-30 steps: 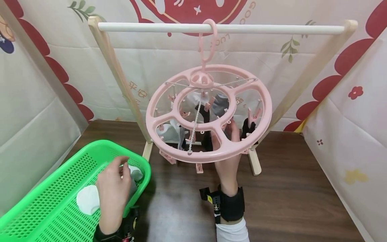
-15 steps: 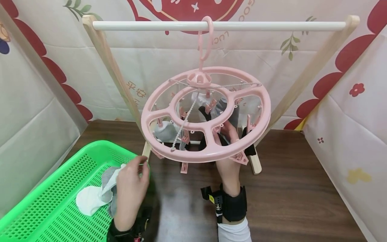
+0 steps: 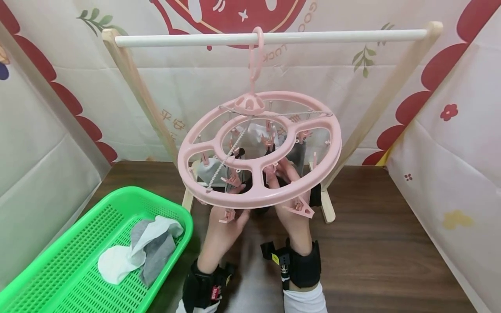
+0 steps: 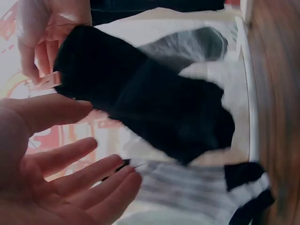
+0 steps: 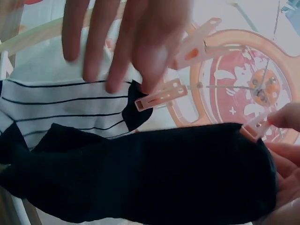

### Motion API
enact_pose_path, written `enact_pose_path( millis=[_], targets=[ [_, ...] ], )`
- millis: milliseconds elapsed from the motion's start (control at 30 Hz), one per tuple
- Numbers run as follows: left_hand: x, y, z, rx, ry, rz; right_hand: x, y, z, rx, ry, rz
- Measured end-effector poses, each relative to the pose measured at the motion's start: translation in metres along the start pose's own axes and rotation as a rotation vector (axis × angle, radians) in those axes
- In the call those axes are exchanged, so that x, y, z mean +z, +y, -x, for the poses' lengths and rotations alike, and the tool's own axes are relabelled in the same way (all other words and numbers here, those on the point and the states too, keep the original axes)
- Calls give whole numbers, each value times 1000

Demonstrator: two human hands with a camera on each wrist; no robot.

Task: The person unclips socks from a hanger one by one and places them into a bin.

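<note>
A pink round drying hanger [image 3: 266, 164] with dangling clothes pegs hangs tilted from a white rail. Under its front right side, my right hand [image 3: 291, 217] pinches a pink clothes peg [image 5: 255, 127] at the cuff of a black sock [image 5: 164, 173]. The thumb lies on the peg and the fingers are behind the cuff. My left hand [image 3: 225, 230] is under the hanger's front; its fingers [image 4: 70, 154] are spread, close to the black sock and holding nothing. A striped sock [image 5: 70, 103] hangs from another peg [image 5: 161, 95] beside it.
A green basket [image 3: 135, 191] at the left holds white and grey socks [image 3: 156, 248]. The rail [image 3: 188, 40] rests on slanted wooden legs [image 3: 141, 95] on the brown table [image 3: 375, 243]. A grey sock [image 4: 187, 47] hangs behind the black one.
My left hand has left the basket and moved right, under the hanger. The hanger has turned and shifted slightly left. My right hand stays beneath its right side.
</note>
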State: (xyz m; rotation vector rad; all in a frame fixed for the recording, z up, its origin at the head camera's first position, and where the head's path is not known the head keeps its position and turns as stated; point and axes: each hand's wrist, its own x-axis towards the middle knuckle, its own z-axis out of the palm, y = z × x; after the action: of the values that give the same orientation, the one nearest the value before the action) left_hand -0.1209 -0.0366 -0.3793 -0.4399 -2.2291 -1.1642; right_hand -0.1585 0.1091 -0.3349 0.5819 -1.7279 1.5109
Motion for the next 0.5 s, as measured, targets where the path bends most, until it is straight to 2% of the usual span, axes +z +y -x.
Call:
enact_pose_path(
  millis=[100, 200, 367, 500],
  targets=[
    [11, -3, -4, 22, 8, 146, -2, 0, 1, 59, -66, -29],
    [17, -3, -6, -13, -33, 234, -4, -2, 2, 119, -129, -70],
    [23, 0, -7, -87, -29, 284, -6, -4, 4, 167, -186, -126],
    [26, 1, -10, -101, 8, 320, -6, -6, 0, 171, -194, -129]
  ],
)
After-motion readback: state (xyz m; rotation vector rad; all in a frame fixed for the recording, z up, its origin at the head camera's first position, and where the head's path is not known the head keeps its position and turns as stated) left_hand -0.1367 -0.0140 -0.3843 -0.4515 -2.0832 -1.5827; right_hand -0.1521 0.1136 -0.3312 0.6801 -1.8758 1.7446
